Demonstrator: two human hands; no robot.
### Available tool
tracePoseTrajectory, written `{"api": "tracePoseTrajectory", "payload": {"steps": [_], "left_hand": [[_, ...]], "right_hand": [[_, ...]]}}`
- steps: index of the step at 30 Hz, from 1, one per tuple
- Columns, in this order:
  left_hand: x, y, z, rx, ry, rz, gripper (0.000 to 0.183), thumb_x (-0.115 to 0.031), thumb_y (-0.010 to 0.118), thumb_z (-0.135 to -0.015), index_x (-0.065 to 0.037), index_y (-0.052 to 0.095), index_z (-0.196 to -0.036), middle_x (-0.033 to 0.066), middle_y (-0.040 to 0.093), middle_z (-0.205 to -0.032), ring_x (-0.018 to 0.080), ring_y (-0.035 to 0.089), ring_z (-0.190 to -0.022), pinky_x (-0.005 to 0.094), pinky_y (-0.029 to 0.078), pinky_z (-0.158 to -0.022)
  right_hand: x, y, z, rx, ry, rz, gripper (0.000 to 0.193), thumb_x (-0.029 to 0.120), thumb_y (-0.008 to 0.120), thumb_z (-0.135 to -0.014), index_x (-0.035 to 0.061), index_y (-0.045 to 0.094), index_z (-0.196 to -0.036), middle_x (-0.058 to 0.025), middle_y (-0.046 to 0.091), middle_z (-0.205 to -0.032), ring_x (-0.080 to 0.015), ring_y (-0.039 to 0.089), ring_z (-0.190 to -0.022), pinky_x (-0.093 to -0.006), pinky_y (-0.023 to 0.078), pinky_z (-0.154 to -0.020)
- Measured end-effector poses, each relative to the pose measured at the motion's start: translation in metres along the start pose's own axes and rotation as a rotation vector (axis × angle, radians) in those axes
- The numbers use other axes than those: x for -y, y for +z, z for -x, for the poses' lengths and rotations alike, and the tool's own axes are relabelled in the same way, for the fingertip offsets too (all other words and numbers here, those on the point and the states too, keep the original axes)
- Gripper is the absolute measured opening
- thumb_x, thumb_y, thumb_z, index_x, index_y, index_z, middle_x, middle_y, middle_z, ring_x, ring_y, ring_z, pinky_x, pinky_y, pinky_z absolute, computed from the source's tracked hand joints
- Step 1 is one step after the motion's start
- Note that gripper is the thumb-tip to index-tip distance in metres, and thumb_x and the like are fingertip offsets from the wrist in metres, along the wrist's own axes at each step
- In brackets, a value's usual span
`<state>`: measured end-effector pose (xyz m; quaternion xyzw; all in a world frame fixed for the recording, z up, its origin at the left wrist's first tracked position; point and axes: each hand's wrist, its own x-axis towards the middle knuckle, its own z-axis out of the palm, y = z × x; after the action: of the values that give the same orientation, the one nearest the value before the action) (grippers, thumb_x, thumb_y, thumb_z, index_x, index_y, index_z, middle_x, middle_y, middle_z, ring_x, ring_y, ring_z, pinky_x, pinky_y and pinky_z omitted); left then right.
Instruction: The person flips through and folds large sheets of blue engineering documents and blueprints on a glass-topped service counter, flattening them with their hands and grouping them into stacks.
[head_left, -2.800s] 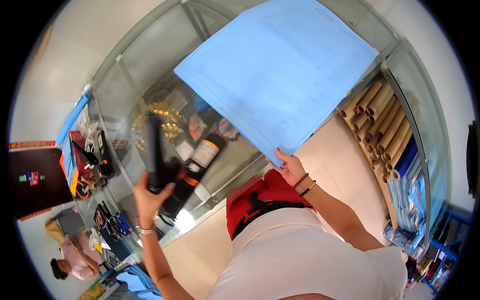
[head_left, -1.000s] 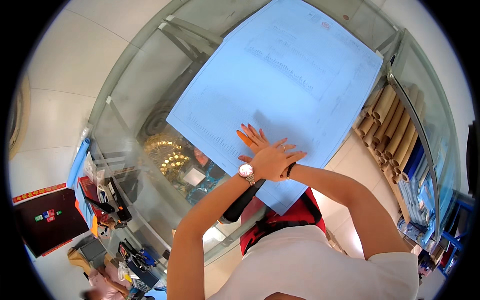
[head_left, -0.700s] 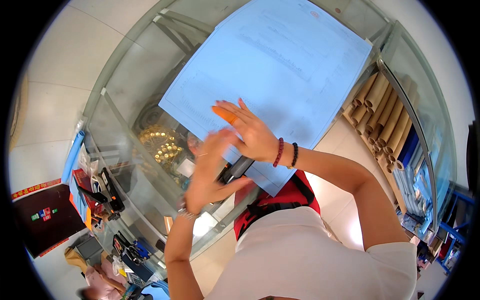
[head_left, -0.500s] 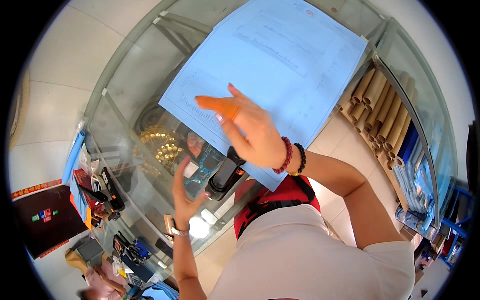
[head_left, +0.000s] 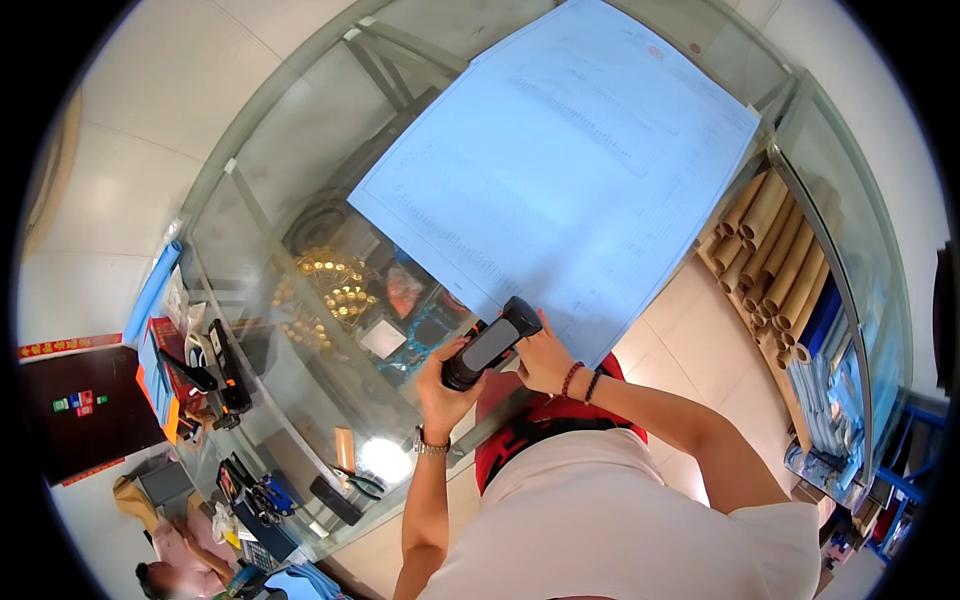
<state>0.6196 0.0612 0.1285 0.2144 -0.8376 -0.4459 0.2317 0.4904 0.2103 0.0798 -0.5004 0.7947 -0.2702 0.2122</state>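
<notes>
A black stapler point(head_left: 490, 345) with a grey top pad is held at the near edge of a stack of large blue printed sheets point(head_left: 560, 160). My left hand point(head_left: 445, 390) is closed around its rear end. At the stapler's front, my right hand point(head_left: 546, 358) is closed against its side, beside the sheets' near edge; its fingertips are partly hidden. The sheets lie on a glass counter point(head_left: 290, 120), overhanging its near side.
Under the glass show gold-coloured ornaments point(head_left: 340, 285). Pliers point(head_left: 362, 484) lie near the front edge. Tools point(head_left: 228, 375) and papers crowd the left. Brown cardboard tubes point(head_left: 775, 250) fill a shelf on the right. A person point(head_left: 185, 550) sits at lower left.
My right hand has come down from above the sheets to the stapler's front. My left hand, open before, has closed on its rear end. The stapler has shifted up and right.
</notes>
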Motion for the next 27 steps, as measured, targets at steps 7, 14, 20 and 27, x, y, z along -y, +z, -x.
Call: {"api": "tracePoseTrajectory", "payload": {"steps": [7,14,20,27], "left_hand": [[-0.008,-0.029,-0.043,0.104,-0.079,-0.024,0.053,-0.012,0.084,-0.062,-0.003,0.058,-0.107,0.0141,0.068,-0.1,0.0254,0.067,-0.091,0.0315,0.051,-0.081],[0.032,-0.063,-0.086,-0.122,-0.117,-0.115,0.052,-0.016,0.087,-0.059,0.001,0.058,-0.1,0.009,0.064,-0.085,0.0149,0.059,-0.078,0.0289,0.049,-0.073],[0.066,-0.092,-0.147,-0.138,-0.002,-0.067,0.047,-0.011,0.085,-0.062,0.002,0.057,-0.098,0.0085,0.064,-0.084,0.0141,0.058,-0.076,0.0289,0.049,-0.072],[0.075,-0.102,-0.187,-0.058,0.048,-0.102,0.045,-0.007,0.085,-0.063,0.0,0.056,-0.098,0.0037,0.06,-0.086,0.0117,0.055,-0.078,0.0265,0.046,-0.073]], "right_hand": [[-0.003,0.011,0.0,0.002,-0.042,0.514,0.061,0.019,0.054,-0.08,-0.0031,0.041,-0.136,-0.0188,0.029,-0.148,-0.0315,0.019,-0.141,-0.0543,0.018,-0.111],[0.012,0.008,-0.001,-0.07,-0.027,0.653,0.057,0.018,0.045,-0.085,-0.0009,0.039,-0.138,-0.0172,0.032,-0.147,-0.0306,0.025,-0.139,-0.054,0.021,-0.11],[0.008,0.023,0.001,-0.012,-0.013,0.728,0.056,0.019,0.048,-0.087,-0.0018,0.038,-0.138,-0.0191,0.029,-0.148,-0.0328,0.024,-0.139,-0.052,0.024,-0.109],[0.003,0.028,0.001,-0.008,-0.029,0.725,0.055,0.017,0.048,-0.087,-0.0029,0.039,-0.138,-0.0199,0.029,-0.148,-0.0341,0.027,-0.138,-0.0516,0.025,-0.109]]}}
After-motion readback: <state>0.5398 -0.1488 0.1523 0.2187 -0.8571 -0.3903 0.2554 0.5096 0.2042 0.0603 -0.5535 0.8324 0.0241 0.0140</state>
